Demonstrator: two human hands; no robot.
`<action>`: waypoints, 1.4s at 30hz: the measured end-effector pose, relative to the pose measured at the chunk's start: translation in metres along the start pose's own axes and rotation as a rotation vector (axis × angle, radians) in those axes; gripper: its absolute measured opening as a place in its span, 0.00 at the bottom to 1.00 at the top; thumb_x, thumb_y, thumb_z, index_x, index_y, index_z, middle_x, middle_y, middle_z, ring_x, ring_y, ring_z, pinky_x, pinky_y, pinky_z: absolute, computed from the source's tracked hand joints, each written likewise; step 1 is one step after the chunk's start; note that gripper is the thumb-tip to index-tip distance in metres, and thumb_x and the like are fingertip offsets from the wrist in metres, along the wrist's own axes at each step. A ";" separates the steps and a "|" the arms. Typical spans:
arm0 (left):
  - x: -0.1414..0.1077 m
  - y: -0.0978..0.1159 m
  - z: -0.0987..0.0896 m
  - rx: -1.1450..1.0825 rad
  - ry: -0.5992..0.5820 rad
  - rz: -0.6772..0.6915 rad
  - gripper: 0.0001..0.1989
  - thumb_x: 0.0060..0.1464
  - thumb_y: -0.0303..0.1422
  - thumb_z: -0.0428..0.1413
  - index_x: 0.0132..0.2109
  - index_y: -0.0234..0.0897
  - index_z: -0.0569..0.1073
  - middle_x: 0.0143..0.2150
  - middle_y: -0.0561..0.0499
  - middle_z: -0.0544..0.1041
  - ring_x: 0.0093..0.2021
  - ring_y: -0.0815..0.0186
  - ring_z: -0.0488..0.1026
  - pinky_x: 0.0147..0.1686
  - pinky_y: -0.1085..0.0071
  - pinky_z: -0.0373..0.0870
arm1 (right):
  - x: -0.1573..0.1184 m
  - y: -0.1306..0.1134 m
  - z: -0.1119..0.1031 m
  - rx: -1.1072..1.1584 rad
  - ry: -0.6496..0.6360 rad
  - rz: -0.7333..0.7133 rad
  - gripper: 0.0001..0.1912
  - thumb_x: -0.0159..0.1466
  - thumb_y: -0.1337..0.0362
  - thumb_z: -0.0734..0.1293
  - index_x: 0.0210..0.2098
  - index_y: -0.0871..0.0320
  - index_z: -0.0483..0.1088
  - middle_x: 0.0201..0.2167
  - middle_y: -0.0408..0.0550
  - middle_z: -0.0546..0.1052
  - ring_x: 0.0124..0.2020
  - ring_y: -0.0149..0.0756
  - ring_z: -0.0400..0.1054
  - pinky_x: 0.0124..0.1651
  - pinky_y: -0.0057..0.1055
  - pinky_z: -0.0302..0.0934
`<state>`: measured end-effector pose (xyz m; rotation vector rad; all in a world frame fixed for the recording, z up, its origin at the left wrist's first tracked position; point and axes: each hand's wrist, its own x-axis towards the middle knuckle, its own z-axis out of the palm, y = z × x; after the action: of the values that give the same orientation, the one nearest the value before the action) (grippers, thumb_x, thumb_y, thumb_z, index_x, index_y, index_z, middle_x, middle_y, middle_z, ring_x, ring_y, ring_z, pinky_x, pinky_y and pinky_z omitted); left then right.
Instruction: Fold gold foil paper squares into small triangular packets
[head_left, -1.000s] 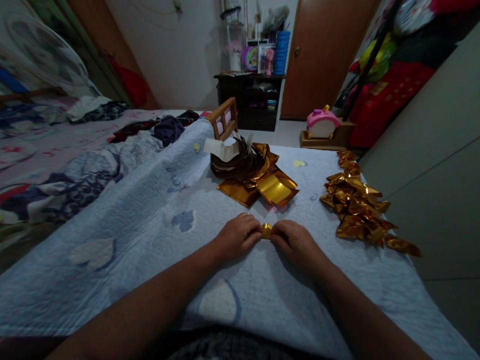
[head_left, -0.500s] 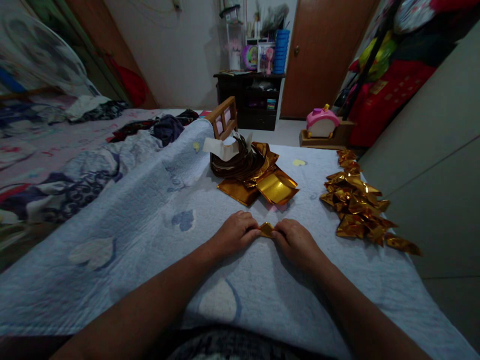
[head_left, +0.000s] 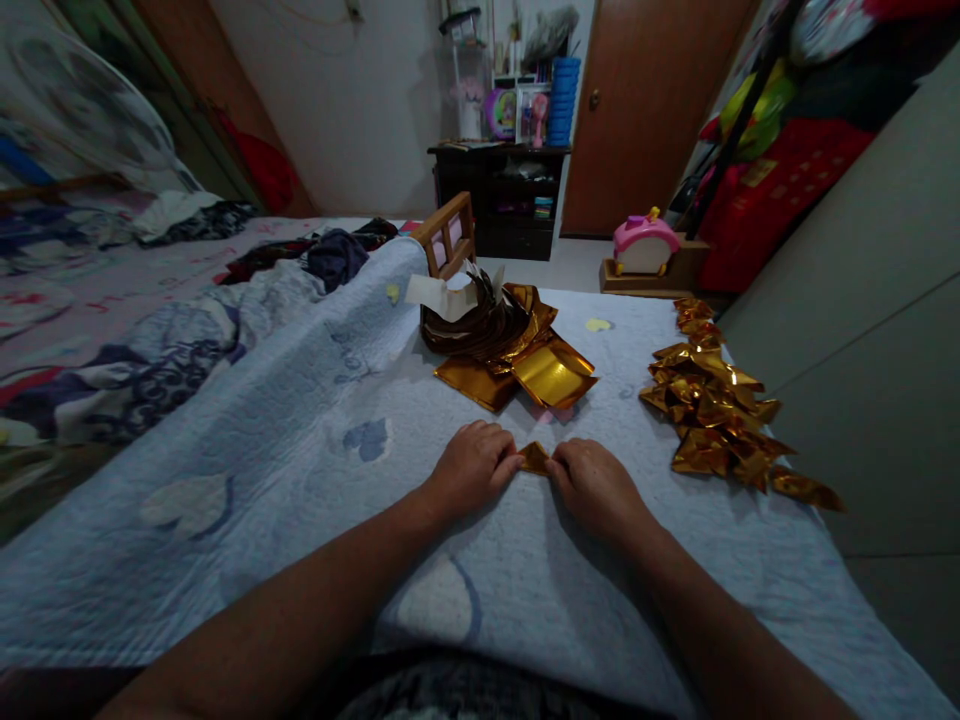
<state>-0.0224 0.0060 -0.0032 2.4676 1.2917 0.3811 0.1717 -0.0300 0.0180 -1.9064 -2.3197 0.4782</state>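
Observation:
A small folded gold paper (head_left: 535, 459) is stretched between my two hands, low over the pale blue quilt (head_left: 322, 400). My left hand (head_left: 474, 468) pinches its left end between thumb and fingers. The right end is pinched by my right hand (head_left: 598, 486). Beyond the hands lies a fanned pile of gold sheets (head_left: 553, 372), some with white edges standing up. To the right, a heap of folded gold pieces (head_left: 712, 405) runs along the quilt's edge.
Crumpled clothes and bedding (head_left: 187, 340) lie on the left, with a white fan (head_left: 90, 100) behind. A wooden rail (head_left: 448, 235) stands past the sheets. A dark cabinet (head_left: 499, 205) and a pink toy (head_left: 645, 245) are farther back. A pale panel (head_left: 862, 330) borders the right.
The gold paper between my fingers has tilted slightly and now shows a darker, more pointed triangular face. Both hands have barely moved and keep their pinch.

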 end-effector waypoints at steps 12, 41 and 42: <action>-0.001 0.004 0.003 0.102 0.036 -0.061 0.11 0.65 0.37 0.57 0.35 0.37 0.73 0.35 0.48 0.76 0.39 0.58 0.70 0.41 0.62 0.61 | 0.001 -0.009 -0.001 -0.131 0.012 0.094 0.14 0.72 0.63 0.61 0.38 0.62 0.77 0.38 0.57 0.81 0.41 0.46 0.74 0.39 0.36 0.56; -0.002 0.005 -0.010 -0.629 0.056 -0.028 0.04 0.57 0.32 0.59 0.35 0.36 0.73 0.30 0.55 0.72 0.32 0.67 0.69 0.35 0.72 0.62 | 0.003 0.008 0.009 0.546 0.186 -0.217 0.07 0.67 0.67 0.64 0.32 0.58 0.71 0.32 0.46 0.71 0.36 0.37 0.66 0.41 0.33 0.59; -0.003 0.005 -0.010 -0.654 0.044 -0.024 0.05 0.57 0.33 0.59 0.37 0.36 0.74 0.30 0.54 0.73 0.32 0.67 0.69 0.35 0.72 0.63 | 0.004 0.008 0.008 0.570 0.181 -0.218 0.07 0.67 0.67 0.64 0.32 0.58 0.71 0.32 0.45 0.71 0.36 0.36 0.66 0.41 0.32 0.58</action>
<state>-0.0243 0.0030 0.0079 1.8971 0.9995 0.7220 0.1766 -0.0266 0.0071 -1.3556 -1.9622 0.7972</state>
